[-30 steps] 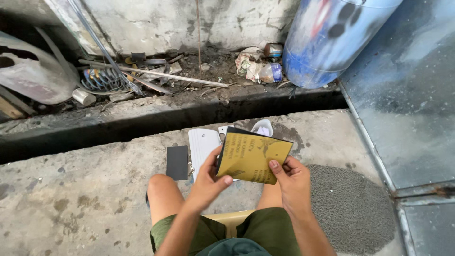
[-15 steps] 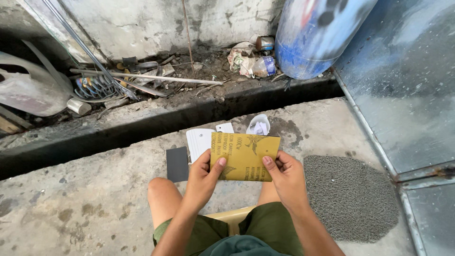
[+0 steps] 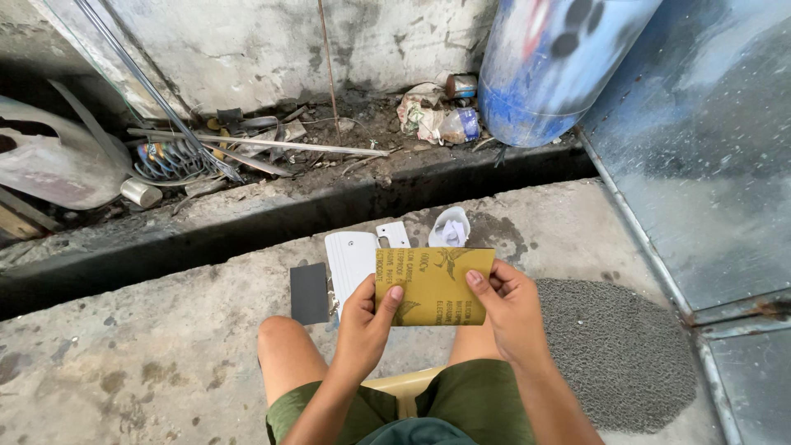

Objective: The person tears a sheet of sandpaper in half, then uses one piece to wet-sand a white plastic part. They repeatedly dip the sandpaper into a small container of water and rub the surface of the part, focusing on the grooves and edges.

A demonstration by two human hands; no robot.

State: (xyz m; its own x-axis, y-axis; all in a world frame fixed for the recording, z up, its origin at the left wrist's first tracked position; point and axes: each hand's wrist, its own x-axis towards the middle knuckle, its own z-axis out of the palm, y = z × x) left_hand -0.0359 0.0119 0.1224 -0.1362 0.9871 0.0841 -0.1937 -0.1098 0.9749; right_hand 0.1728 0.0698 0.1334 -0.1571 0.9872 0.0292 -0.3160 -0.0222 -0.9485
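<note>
One dark grey square sheet (image 3: 309,293) is laid flat on the concrete floor (image 3: 124,363), just beside a white ribbed plastic panel (image 3: 348,262). One yellow sheet of sandpaper (image 3: 434,286) is held above the knees, printed back upward, gripped at both edges: the left hand (image 3: 367,325) is closed on its left edge, thumb on top; the right hand (image 3: 511,309) is closed on its right edge. One crumpled white cup (image 3: 450,227) is set beyond, near the gutter (image 3: 247,222).
</note>
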